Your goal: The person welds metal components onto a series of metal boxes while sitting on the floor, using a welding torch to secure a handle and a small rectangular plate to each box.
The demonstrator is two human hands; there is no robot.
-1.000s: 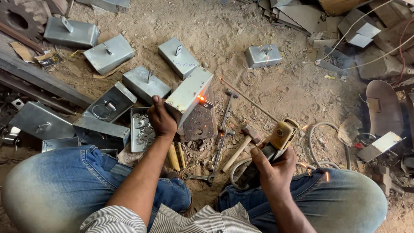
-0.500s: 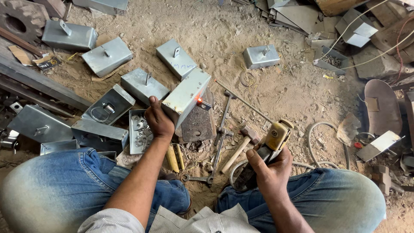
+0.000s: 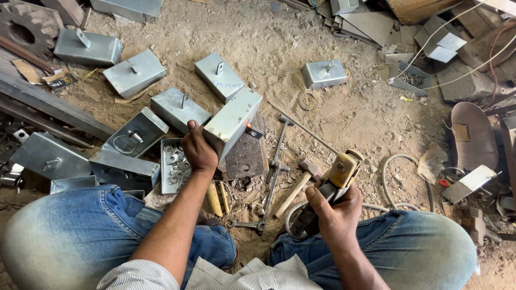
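Left hand [image 3: 198,151] grips steel box [image 3: 232,121] on plate [image 3: 247,157]; right hand [image 3: 336,208], at 4 o'clock, holds what looks like electrode holder [image 3: 329,189].

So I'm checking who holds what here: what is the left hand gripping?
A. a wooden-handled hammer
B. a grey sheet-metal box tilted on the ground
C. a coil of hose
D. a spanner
B: the left hand grips the lower end of the grey sheet-metal box, while the hammer and the spanner lie untouched on the sandy ground.

A small dark rectangular label [image 3: 61,81] lies on the sand at far left, beside brown cardboard scraps [image 3: 26,71].
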